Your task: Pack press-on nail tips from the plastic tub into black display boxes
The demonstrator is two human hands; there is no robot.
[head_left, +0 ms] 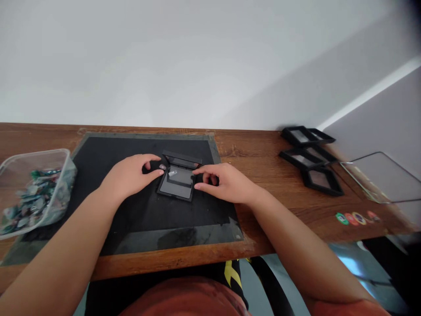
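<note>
A small black hinged case (176, 182) lies on a black mat with its lid (182, 159) raised at the back. Inside, on its shiny grey panel, rests a small clear piece (172, 173). My left hand (131, 175) is at the case's left side, thumb and index finger apart. Just beyond those fingertips is a small greyish piece (162, 166); whether they touch it I cannot tell. At the right edge of the case is my right hand (223, 181), its thumb and index finger apart and its other fingers curled.
The dark mat (138, 215) covers part of the wooden table (256, 153). On the left stands a clear plastic tub (66, 175) of greenish chips. Several black frames (322, 181) are stacked at right, near small round stickers (358, 218) and a wire frame (378, 153). A wall rises behind.
</note>
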